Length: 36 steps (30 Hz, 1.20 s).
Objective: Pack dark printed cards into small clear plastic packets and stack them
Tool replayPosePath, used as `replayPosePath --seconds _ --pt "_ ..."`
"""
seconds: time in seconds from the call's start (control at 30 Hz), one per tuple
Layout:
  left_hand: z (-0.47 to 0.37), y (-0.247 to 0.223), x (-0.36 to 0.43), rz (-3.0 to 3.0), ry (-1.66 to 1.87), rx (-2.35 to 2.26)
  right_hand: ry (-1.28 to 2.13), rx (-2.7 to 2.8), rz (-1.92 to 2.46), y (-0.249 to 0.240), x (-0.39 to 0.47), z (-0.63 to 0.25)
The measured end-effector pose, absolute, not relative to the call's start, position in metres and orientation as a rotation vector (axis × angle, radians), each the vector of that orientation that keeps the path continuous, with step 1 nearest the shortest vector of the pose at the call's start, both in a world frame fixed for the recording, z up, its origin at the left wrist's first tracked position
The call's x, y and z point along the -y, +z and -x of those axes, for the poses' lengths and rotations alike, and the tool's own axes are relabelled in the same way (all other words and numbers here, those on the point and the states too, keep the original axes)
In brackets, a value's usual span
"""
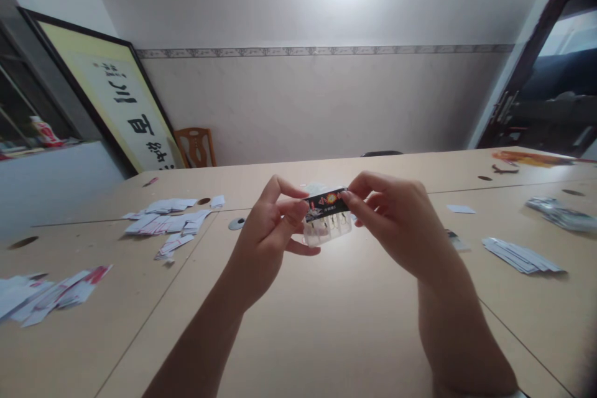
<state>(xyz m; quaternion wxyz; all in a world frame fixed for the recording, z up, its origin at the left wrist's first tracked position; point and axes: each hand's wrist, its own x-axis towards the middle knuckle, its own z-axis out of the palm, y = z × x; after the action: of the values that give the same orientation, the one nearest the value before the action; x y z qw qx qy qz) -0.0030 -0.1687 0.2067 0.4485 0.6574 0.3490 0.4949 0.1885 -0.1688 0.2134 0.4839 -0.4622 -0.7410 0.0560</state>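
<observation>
Between my two hands, above the table, is a small clear plastic box of fish hooks with a black printed label along its top. Dark hooks show through its divided front. My left hand grips the box's left side, thumb at the label's left end and fingers behind and below. At the upper right corner, my right hand pinches the label's edge between thumb and index finger. Whether the label is on or partly off the box I cannot tell.
White paper slips lie in piles on the left, with more slips nearer. On the right are a stack of white cards, clear plastic packets and an orange item. A wooden chair stands behind the table.
</observation>
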Motion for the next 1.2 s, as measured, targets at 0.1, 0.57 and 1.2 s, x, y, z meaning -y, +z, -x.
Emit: replayPosePath --seconds 0.1,0.57,1.2 --pt "0.002 0.207 0.171 -1.623 1.236 -0.879 0.132 1.795 1.122 0.213 0.169 -0.188" --pt "0.001 0.209 0.176 -1.642 1.237 -0.909 0.08 1.781 1.143 0.213 0.168 -0.186" --pt "-0.002 0.197 0.164 -1.751 1.253 -0.944 -0.198 1.874 1.459 0.21 0.165 -0.181"
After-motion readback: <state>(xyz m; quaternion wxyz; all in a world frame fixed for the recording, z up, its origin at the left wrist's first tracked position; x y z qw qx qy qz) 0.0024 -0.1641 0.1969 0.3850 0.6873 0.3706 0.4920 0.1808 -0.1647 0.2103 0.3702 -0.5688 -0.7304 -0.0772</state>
